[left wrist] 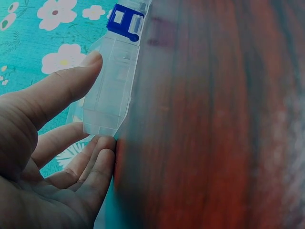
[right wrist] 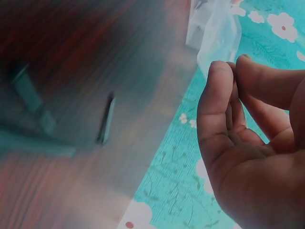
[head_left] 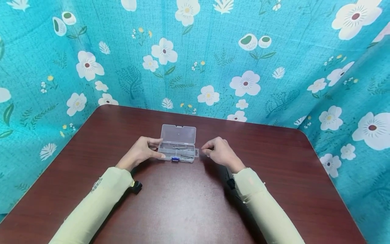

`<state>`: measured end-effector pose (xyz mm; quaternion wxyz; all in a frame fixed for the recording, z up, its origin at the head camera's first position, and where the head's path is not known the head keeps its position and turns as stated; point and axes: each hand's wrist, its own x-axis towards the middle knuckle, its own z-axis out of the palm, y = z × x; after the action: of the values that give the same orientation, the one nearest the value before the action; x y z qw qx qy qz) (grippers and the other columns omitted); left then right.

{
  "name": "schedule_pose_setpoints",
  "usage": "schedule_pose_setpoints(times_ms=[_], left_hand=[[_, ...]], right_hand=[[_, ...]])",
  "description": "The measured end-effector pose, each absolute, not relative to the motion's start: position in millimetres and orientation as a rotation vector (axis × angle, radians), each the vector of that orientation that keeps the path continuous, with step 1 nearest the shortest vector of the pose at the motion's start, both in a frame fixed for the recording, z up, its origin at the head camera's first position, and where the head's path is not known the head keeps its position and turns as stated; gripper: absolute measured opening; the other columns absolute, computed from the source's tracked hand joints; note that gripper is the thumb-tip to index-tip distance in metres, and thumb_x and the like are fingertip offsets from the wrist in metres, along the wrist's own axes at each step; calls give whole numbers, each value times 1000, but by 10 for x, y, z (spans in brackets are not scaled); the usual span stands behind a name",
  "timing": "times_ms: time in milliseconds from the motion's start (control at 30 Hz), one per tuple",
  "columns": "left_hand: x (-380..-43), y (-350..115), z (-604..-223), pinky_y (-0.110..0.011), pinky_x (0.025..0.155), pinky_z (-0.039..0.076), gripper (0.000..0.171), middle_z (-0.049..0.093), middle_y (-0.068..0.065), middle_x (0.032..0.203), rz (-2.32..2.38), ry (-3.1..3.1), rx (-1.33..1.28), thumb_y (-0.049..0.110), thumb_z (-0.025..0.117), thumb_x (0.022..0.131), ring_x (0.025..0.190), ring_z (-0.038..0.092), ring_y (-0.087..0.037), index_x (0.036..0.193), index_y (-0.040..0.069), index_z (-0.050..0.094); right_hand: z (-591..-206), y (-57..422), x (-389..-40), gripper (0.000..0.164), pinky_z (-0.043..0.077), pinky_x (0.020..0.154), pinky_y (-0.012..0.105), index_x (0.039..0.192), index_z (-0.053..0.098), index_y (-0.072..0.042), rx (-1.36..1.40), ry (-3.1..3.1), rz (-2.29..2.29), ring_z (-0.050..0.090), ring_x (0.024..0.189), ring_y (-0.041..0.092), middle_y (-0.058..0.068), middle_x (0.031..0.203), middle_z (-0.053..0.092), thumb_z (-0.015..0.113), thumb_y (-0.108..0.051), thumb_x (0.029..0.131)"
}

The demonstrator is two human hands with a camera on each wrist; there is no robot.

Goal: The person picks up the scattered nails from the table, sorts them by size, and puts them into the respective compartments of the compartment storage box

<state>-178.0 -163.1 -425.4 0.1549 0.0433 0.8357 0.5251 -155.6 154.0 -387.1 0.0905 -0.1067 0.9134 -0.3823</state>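
A clear plastic compartment box (head_left: 170, 154) lies on the table with its lid (head_left: 178, 134) raised at the back. Several thin metal pieces (head_left: 180, 147) rest in its compartments, too small to name surely. A blue latch (left wrist: 125, 22) sits on the front side. My left hand (head_left: 141, 152) holds the box's left end, thumb at the front and fingers at the end and behind. Right of the box's hanging tab (head_left: 196, 153), my right hand (head_left: 220, 152) has thumb and forefinger brought together. No object shows between those fingertips in the right wrist view.
On the dark red-brown table (head_left: 182, 203), a slim dark nail-like piece (right wrist: 107, 119) lies near blurred greenish strips (right wrist: 33, 100) in the right wrist view. A blue flowered curtain (head_left: 195, 61) hangs around the table's back and sides.
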Motion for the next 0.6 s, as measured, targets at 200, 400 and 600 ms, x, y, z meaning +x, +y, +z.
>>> schedule_pose_setpoints(times_ms=[200,400,600], left_hand=[[-1781,-1632,-4262,-28,80,53,78,69,-15,122,1502,2396,116,10,94,68,109,63,-27,139,5,61],[-1787,-1624,-4263,-27,78,54,79,70,-15,118,1521,2382,114,10,95,68,106,65,-27,138,5,61],[-1792,-1640,-4264,-27,78,54,79,69,-14,120,1503,2391,113,12,95,68,107,64,-27,139,6,61]], right_hand=[[-3879,1745,-1489,12,50,62,32,101,79,-3,-274,2716,-1116,59,70,18,3,91,72,70,-4,94],[-3901,1919,-1408,10,52,65,33,99,80,-5,-263,2716,-1090,63,73,17,3,91,73,72,-6,93],[-3944,2061,-1346,10,51,66,34,98,80,-7,-204,2692,-1085,62,76,19,2,90,73,71,-7,93]])
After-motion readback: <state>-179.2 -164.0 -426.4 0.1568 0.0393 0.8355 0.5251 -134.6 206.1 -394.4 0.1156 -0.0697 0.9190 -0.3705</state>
